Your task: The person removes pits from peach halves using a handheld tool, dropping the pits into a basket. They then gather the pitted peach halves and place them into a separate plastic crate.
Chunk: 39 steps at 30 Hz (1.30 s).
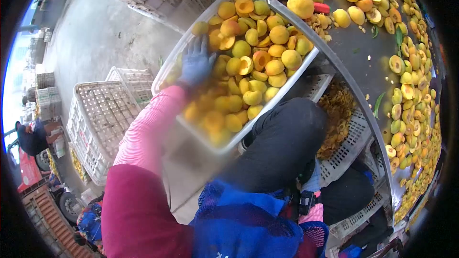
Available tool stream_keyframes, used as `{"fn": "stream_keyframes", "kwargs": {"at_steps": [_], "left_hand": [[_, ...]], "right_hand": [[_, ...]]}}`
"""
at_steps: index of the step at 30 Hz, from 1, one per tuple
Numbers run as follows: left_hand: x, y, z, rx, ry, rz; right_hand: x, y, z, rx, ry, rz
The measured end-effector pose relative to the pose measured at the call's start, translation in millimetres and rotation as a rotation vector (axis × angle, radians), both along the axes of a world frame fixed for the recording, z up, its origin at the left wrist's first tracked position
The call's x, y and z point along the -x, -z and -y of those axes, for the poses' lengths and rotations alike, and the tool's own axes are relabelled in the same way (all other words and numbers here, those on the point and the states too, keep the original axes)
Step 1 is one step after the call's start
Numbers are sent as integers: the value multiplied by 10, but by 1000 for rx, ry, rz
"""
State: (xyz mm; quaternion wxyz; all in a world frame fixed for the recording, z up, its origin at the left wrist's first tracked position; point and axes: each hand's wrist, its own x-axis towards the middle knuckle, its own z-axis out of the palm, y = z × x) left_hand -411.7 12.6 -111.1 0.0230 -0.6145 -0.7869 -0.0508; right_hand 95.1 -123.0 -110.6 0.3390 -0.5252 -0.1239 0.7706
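Note:
My left hand (197,62), in a blue-grey glove, reaches over a white plastic crate (168,67) full of yellow peaches (241,50), many cut into halves. Its fingers are stretched out and the thumb stands apart; the palm lies against the fruit near the crate's left side. My right hand (312,179) hangs low beside my knee, in a light glove with a dark band at the wrist. My legs and the shadow hide its fingers.
A metal-edged table (351,62) at the right bears many whole and halved peaches, leaves and a small red object (322,8). Beneath it stands a basket (351,150) of brownish-yellow scraps. White crates (103,114) stand at the left; a person (91,222) is at the lower left.

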Motion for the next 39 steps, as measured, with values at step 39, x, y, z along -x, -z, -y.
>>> {"fn": "stream_keyframes", "kwargs": {"at_steps": [39], "left_hand": [[-217,-383,-1027,326,65,88]], "right_hand": [[-302,347,224,-906,-721,1290]]}}
